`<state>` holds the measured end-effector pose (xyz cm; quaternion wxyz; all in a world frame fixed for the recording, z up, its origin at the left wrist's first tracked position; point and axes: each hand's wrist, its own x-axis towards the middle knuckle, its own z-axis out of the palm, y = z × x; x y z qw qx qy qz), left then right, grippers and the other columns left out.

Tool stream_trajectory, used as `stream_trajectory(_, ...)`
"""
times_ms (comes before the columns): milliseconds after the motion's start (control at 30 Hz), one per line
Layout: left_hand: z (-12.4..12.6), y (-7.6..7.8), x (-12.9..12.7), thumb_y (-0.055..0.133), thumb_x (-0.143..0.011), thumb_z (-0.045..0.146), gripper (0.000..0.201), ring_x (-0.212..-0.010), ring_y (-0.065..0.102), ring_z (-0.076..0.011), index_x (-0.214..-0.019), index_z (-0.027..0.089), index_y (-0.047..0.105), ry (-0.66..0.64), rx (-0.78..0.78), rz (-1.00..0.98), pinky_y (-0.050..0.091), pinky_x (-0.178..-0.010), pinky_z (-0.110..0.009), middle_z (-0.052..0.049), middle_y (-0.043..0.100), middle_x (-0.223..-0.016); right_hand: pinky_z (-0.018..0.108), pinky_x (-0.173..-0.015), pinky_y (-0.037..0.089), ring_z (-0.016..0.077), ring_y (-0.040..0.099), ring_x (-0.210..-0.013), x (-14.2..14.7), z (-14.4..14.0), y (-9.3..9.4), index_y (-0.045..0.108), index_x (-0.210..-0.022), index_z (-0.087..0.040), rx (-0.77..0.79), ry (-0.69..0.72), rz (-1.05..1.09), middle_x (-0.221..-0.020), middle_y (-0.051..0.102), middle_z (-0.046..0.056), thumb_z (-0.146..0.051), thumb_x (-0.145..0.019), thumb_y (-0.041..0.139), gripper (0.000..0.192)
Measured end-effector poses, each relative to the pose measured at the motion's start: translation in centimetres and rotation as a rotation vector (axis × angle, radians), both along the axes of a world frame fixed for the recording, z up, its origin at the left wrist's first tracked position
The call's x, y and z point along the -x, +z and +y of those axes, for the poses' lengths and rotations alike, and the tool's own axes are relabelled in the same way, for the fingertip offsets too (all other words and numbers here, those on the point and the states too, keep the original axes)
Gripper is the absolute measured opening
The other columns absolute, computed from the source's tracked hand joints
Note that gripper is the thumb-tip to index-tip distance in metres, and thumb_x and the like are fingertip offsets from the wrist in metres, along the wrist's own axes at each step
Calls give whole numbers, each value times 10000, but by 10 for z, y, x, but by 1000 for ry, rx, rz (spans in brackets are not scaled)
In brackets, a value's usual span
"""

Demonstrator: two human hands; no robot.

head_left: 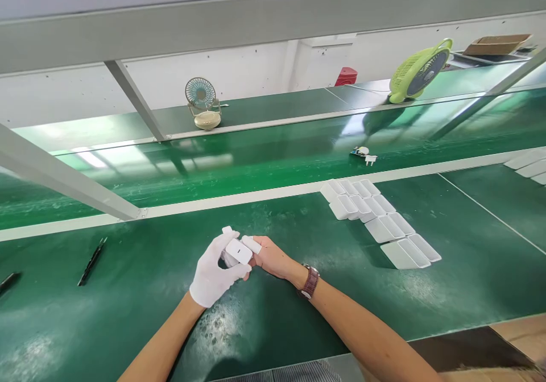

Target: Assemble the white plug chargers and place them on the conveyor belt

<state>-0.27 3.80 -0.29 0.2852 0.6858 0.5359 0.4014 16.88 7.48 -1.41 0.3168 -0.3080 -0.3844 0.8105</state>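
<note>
My left hand (212,277), in a white glove, and my bare right hand (271,258), with white finger cots and a wristwatch, meet over the green bench. Together they grip a small white plastic charger shell (239,252), held just above the mat. To the right, rows of several white shells (375,214) lie on the bench, apart from both hands. A loose plug part (365,154) sits on the conveyor belt beyond.
Black tweezers (91,261) lie at the left, another dark tool (8,281) at the far left edge. A beige desk fan (203,104) and a green fan (420,69) stand on the far shelf. Grey frame struts (63,183) cross overhead. More white shells (529,166) lie far right.
</note>
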Motion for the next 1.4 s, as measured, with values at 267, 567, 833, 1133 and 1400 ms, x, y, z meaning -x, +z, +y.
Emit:
stream_trajectory(267,-2,1,-2,739,-715,234,557,-1120,660,-268,-1254,242,600,35,-52,51,573,-891,-374,-85,666,-1243,347,-615,554,172,625,-592,2,1,-2,633,-775,-167,-9,-8,6,-688,669,19,-675,-783,671,510)
stream_trajectory(567,-1,4,-1,678,-776,222,579,-1160,629,-276,-1334,247,529,-43,-147,54,568,-910,-401,-109,611,-1318,294,-628,495,158,605,-651,2,1,-3,675,-881,-181,-3,-55,-21,-770,689,18,-626,-794,694,454)
stream_trajectory(833,2,4,-3,683,-781,224,575,-1156,635,-274,-1331,224,515,-18,-211,-11,545,-973,-441,-120,617,-1288,359,-785,514,241,681,-908,3,-2,2,658,-1118,-202,-29,-28,-23,-1013,717,78,-604,-835,660,492)
stream_trajectory(1133,1,1,-3,716,-772,264,555,-1053,664,-258,-1307,248,568,-12,-107,-121,586,-868,-397,-110,637,-1263,383,-770,527,273,685,-942,5,-4,7,652,-1132,-236,-16,2,-95,-1034,718,80,-631,-865,588,481)
stream_trajectory(1400,2,-2,-1,716,-800,295,576,-1038,653,-246,-1346,274,534,-39,-135,-161,572,-862,-396,-100,631,-1247,383,-775,523,274,671,-938,6,-4,9,666,-1084,-239,-3,-3,-100,-1043,713,69,-592,-857,619,423)
